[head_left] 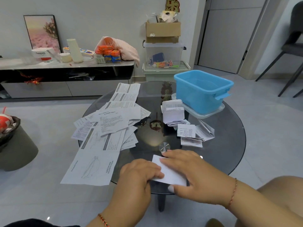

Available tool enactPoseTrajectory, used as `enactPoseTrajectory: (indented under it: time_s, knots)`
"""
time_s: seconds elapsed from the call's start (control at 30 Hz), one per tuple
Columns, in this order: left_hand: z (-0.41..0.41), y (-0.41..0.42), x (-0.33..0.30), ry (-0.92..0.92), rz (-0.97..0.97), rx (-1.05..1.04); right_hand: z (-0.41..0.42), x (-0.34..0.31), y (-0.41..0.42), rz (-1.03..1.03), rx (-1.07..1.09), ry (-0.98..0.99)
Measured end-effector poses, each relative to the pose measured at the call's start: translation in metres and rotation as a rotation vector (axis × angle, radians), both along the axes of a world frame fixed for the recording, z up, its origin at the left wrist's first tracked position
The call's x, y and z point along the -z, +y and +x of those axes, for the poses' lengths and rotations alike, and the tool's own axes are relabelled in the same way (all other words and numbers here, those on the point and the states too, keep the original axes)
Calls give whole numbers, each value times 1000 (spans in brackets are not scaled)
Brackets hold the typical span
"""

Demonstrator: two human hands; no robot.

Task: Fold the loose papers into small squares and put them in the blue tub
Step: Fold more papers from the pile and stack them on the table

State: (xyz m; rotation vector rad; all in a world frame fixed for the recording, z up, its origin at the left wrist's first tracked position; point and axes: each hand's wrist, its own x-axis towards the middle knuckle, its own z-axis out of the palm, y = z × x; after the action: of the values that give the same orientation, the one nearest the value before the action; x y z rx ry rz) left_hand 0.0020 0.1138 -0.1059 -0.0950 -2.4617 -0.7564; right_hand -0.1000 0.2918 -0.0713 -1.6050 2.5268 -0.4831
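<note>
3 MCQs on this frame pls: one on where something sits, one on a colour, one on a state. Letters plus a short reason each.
1. Where does the blue tub stand?
A. on the floor by the stool
B. at the far right of the glass table, on a clear lid
C. on the long shelf by the wall

2. What colour is the towel draped on the wall shelf?
A. pink
B. green
C. black

3. What state is the sheet under the hands in?
A. crumpled into a ball
B. dropped in the tub
C. pressed flat on the table, part folded

Answers:
1 B: the tub rests on a clear lid at the table's far right.
2 A: the cloth is pale pink.
3 C: the left hand and right hand both press on the white paper at the near table edge.
</note>
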Motion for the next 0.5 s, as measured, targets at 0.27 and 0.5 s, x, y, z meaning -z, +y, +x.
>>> enactPoseTrajectory:
  time_s: [0.27, 0.5]
  knots:
    - [18, 18, 9, 56, -415, 13, 26, 12, 0, 73, -25, 460]
    - [14, 16, 18, 222, -319, -7, 26, 10, 7, -98, -65, 330]
